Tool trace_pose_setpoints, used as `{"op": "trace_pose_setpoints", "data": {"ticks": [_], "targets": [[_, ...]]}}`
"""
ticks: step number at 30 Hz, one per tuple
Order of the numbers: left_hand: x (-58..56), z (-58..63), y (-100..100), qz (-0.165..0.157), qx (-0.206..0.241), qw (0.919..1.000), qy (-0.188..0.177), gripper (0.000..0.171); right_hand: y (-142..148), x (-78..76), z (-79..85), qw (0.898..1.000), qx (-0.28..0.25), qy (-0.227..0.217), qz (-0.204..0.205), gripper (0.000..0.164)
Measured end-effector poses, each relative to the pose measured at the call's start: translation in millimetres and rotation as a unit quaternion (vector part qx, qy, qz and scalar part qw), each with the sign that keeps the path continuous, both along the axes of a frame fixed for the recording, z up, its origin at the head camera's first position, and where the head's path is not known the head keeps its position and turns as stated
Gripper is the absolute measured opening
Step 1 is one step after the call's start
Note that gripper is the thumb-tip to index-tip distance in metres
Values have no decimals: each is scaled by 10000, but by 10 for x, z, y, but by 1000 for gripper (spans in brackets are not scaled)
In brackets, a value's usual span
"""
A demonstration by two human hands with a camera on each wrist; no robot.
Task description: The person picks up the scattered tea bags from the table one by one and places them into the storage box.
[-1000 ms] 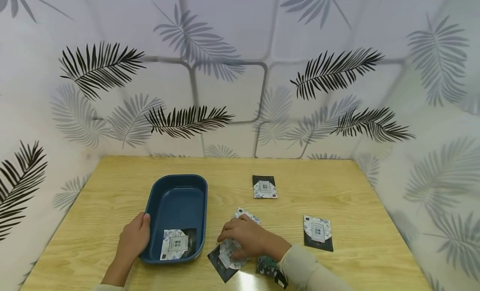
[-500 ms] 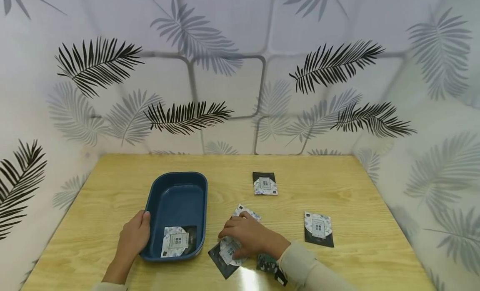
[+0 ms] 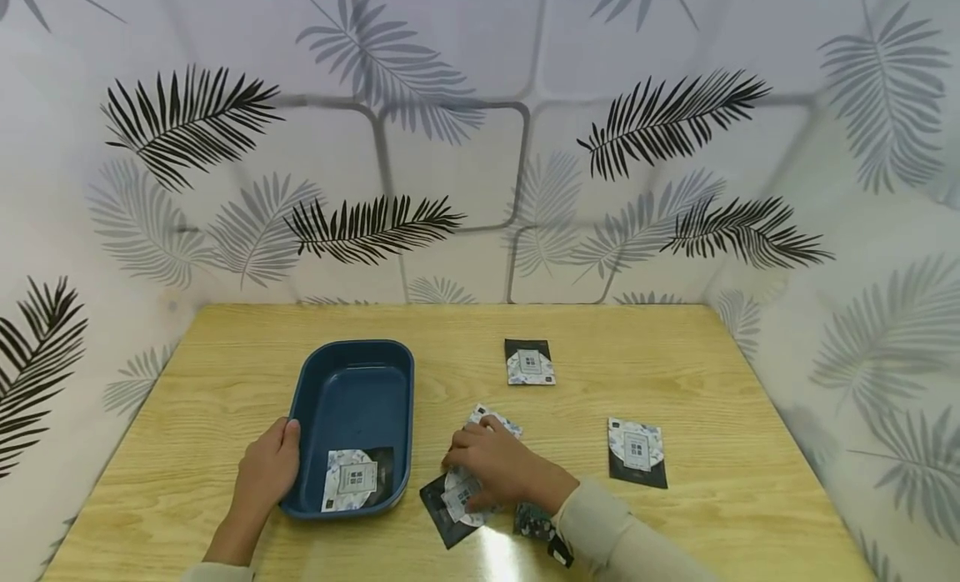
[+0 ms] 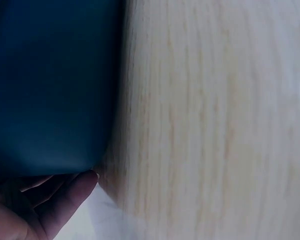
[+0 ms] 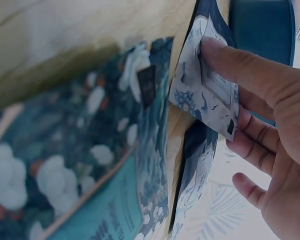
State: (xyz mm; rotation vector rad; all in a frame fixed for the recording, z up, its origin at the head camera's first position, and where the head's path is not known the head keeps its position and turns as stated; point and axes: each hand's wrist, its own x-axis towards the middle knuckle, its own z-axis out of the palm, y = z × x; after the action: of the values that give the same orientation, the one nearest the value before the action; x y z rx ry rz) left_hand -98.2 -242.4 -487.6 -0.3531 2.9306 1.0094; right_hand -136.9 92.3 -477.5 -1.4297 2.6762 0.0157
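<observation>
The right hand pinches a floral packet; the left hand holds the blue tray (its left side, in firm grip).

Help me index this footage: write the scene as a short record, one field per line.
Left hand: grips the blue tray by its left side
Right hand: pinches a dark-and-white packet right of the tray
Inside tray: one patterned packet
Table: far packet, rightmost packet, partly hidden packet beyond the right hand, green flowered packet by the right sleeve
Backdrop: leaf-patterned wall
</observation>
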Motion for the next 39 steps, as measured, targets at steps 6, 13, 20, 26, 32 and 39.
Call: {"op": "trace_pose_setpoints", "data": {"ticks": [6, 13, 20, 26, 32, 39], "targets": [[-5, 8, 4, -10, 6, 10000, 10, 43, -2, -27, 21, 10000, 57, -46, -9, 46], [-25, -8, 22, -25, 37, 10000, 34, 44, 30, -56, 61, 9986, 26, -467, -255, 41], [-8, 8, 14, -4, 14, 10000, 8, 44, 48, -64, 66, 9916, -248, -1174, -476, 34], [0, 17, 9, 8, 26, 10000, 45, 44, 76, -110, 34, 9830, -777, -1605, -427, 32], [-7, 4, 2, 49, 40, 10000, 64, 42, 93, -123, 62, 9727, -1058, -2009, -470, 30], [-6, 3, 1, 103, 45, 9999, 85, 40, 88, -126, 122, 9660, -1187, -2249, -471, 30]]}}
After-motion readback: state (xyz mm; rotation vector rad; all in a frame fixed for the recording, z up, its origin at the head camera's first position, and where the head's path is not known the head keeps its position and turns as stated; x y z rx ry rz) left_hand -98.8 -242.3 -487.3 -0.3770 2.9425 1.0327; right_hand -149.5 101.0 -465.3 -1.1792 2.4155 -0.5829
